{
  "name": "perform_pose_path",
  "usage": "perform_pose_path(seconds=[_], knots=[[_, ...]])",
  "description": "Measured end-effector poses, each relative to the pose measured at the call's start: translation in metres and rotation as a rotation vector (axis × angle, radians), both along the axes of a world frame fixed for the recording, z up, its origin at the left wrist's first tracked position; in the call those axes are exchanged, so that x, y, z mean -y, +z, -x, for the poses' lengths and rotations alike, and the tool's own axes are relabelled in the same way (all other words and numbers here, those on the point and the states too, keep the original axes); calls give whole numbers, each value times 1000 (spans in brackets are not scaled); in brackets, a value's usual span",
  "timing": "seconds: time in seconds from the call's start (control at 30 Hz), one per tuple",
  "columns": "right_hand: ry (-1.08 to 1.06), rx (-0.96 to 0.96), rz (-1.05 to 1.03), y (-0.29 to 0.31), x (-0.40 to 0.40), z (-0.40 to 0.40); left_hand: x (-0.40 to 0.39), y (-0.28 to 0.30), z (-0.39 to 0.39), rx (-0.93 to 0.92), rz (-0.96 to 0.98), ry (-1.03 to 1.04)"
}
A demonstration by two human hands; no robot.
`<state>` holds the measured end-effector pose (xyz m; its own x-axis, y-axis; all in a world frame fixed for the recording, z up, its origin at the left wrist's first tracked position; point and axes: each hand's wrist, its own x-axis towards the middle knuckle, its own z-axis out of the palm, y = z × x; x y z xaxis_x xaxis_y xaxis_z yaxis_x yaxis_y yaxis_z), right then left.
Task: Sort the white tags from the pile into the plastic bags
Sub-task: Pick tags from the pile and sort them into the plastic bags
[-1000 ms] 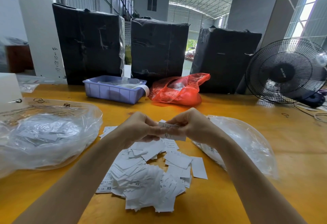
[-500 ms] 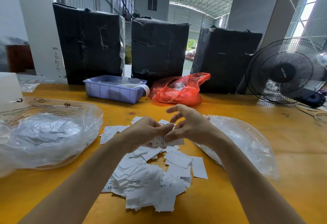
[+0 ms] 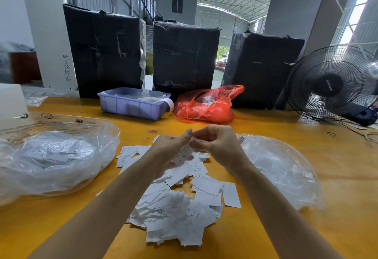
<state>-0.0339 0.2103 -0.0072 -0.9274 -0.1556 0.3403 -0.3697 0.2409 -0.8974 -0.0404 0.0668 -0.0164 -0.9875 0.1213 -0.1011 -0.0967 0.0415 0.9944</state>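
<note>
A pile of white tags (image 3: 173, 203) lies on the yellow table (image 3: 337, 177) in front of me. My left hand (image 3: 169, 152) holds a small stack of white tags (image 3: 183, 154) above the pile. My right hand (image 3: 216, 144) meets it from the right and pinches the top of the stack with fingertips. A clear plastic bag (image 3: 53, 156) holding tags lies to the left. A second clear plastic bag (image 3: 280, 168) lies to the right, close to my right forearm.
A purple plastic tray (image 3: 133, 106) and a red plastic bag (image 3: 206, 107) sit at the back of the table. Three black wrapped boxes (image 3: 184, 58) stand behind them. A black fan (image 3: 333, 83) stands at the back right, with cables beside it.
Both hands have stayed together over the pile, handling tags. The right fingers spread briefly half a second ago and now pinch the stack again, slightly higher.
</note>
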Motion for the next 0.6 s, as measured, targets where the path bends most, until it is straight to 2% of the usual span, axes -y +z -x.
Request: perform_pose_path(seconds=[0.2,0.27,0.37,0.43,0.6], knots=[[91,203,173,4,4,-4,-5,-1,1,-1,-111,65],[94,186,169,3,5,-4,-3,0,1,18,-131,51],[8,76,114,3,2,-2,4,3,1,34,-35,-19],[-63,21,60,2,-1,0,8,2,2,5,4,24],[-50,74,56,5,-7,1,7,1,4,-27,-28,101]])
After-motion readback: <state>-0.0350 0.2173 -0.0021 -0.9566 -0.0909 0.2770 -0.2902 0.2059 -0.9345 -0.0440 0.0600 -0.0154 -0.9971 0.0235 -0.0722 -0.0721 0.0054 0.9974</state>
